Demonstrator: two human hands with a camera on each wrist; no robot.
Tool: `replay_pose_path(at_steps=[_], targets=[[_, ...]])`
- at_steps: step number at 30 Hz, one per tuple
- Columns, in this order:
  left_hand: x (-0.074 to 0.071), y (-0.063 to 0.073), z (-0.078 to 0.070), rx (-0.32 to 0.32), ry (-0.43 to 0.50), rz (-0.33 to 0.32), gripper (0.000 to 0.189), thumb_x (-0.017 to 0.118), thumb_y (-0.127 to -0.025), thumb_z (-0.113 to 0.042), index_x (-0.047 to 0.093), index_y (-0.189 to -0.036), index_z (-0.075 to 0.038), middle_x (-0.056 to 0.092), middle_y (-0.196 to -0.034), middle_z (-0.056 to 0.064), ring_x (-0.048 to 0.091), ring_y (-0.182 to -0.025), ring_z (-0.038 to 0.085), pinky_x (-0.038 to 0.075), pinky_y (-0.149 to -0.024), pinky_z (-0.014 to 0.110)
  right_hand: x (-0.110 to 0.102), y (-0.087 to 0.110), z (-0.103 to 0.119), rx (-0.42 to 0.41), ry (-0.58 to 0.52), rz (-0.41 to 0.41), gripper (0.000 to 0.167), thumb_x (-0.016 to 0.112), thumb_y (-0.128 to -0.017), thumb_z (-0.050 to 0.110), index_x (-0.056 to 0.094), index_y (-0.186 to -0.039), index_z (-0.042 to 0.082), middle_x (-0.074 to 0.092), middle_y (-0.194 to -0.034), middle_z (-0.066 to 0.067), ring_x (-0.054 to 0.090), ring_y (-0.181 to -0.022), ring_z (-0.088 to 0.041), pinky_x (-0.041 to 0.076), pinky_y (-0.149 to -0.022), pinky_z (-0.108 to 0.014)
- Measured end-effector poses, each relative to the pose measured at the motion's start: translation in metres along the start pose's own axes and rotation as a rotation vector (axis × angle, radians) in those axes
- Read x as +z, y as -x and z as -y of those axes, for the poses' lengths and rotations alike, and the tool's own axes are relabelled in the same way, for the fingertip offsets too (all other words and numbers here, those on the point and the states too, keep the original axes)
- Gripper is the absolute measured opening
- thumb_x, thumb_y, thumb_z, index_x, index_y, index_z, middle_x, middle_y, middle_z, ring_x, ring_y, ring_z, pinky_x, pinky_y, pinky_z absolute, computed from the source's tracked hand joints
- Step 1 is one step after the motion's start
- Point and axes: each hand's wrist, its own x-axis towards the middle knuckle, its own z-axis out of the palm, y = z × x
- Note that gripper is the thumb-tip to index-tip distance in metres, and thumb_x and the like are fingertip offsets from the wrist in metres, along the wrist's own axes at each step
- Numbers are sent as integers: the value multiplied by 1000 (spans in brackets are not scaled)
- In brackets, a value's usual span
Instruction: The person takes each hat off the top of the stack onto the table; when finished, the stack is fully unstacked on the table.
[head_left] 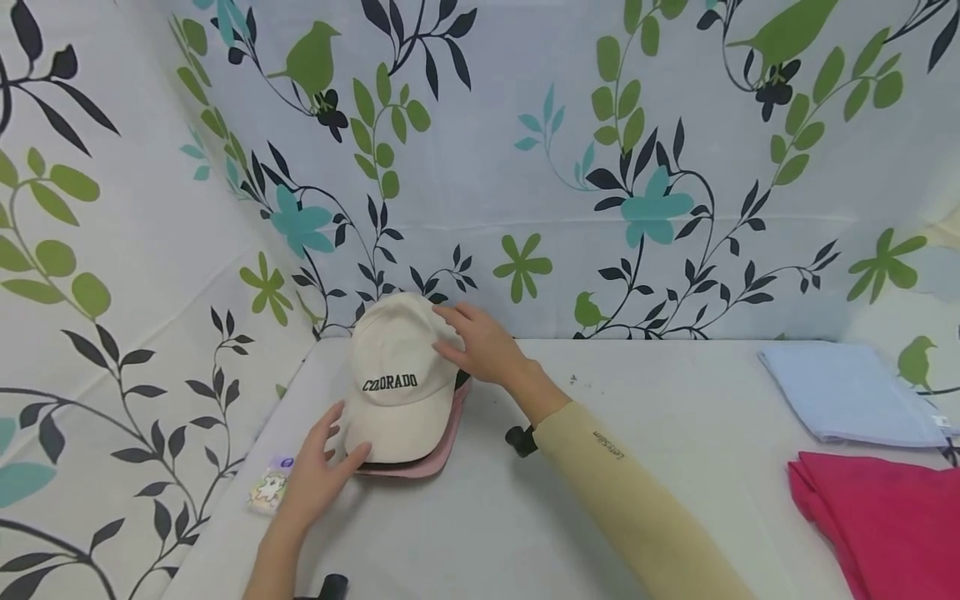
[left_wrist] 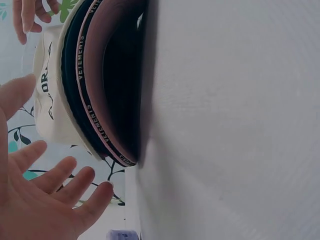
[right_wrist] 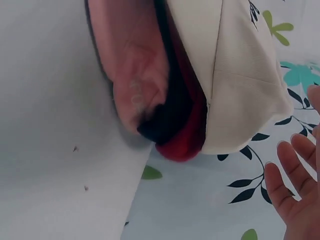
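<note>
A cream cap (head_left: 401, 421) with COLORADO lettering tops a stack of nested caps on the white table. Below it show a red cap (right_wrist: 180, 150), a dark navy cap (right_wrist: 172, 115) and, lowest, a pink cap (head_left: 442, 454) with a VETEMENTS-lettered brim edge. My left hand (head_left: 322, 467) is beside the brim, fingers spread; its wrist view shows a gap to the caps. On the other side my right hand (head_left: 483, 346) hovers by the cream crown, fingers loosely extended. The right wrist view shows those fingertips apart from the cap. Neither hand holds anything.
A small clear packet (head_left: 270, 487) with a purple top lies left of the stack. Folded light-blue cloth (head_left: 847, 396) and folded crimson cloth (head_left: 885, 525) occupy the table's right side. A leaf-and-bird patterned curtain (head_left: 465, 167) hangs along the back and left.
</note>
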Motion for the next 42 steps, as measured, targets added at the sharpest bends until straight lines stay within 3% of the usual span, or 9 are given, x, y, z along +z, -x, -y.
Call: replay_pose_path(at_steps=[3, 9, 15, 20, 24, 33, 37, 42], targets=[[-3, 0, 0, -67, 21, 28, 80, 69, -97, -37, 28, -157, -3, 34, -155, 25, 40, -136, 44, 40, -106, 59, 5, -5, 2, 86, -35, 45, 59, 69, -98, 29, 49, -146, 0, 60, -117, -13, 62, -102, -22, 53, -87, -34], [-5, 0, 2, -218, 27, 121, 85, 68, -95, -49, 27, -158, -9, 34, -157, 21, 43, -135, 42, 46, -103, 54, 15, -13, 6, 244, -150, 124, 61, 67, -99, 31, 46, -148, 1, 60, -119, -16, 59, -98, -22, 52, -87, -35], [-3, -2, 2, -286, 46, 134, 88, 71, -92, -50, 29, -157, -7, 39, -153, 23, 47, -130, 38, 50, -98, 50, 20, -16, 8, 293, -94, 138, 52, 66, -99, 29, 52, -141, 2, 58, -106, -9, 56, -92, -19, 50, -82, -32], [-5, -4, 1, -323, 98, 135, 88, 71, -93, -47, 31, -155, 1, 40, -150, 29, 47, -132, 45, 49, -100, 50, 21, -18, 11, 346, -80, 148, 48, 63, -100, 24, 53, -141, 1, 60, -106, -9, 58, -92, -19, 53, -80, -31], [-5, -5, 1, -345, 133, 109, 85, 72, -94, -41, 33, -152, 6, 42, -147, 32, 52, -127, 44, 53, -96, 44, 24, -21, 14, 360, -98, 151, 43, 60, -101, 22, 56, -139, 1, 63, -106, -10, 60, -92, -19, 54, -77, -29], [-8, -3, 2, -393, 213, 57, 79, 73, -94, -34, 36, -152, 5, 42, -147, 28, 51, -127, 39, 53, -94, 34, 28, -21, 21, 353, -120, 146, 41, 57, -103, 17, 54, -141, 2, 63, -110, -10, 59, -94, -19, 54, -81, -30], [-9, -4, 0, -392, 242, 47, 80, 74, -94, -32, 34, -153, 4, 40, -147, 25, 48, -130, 38, 53, -94, 29, 27, -21, 22, 365, -130, 148, 43, 56, -104, 18, 51, -144, 2, 62, -117, -11, 58, -96, -20, 53, -84, -31], [-9, -5, -3, -373, 262, 14, 76, 74, -94, -29, 37, -153, 2, 43, -145, 22, 52, -126, 34, 50, -85, 17, 21, -21, 22, 357, -143, 119, 43, 54, -104, 16, 50, -144, 1, 61, -118, -12, 58, -94, -21, 52, -84, -34]])
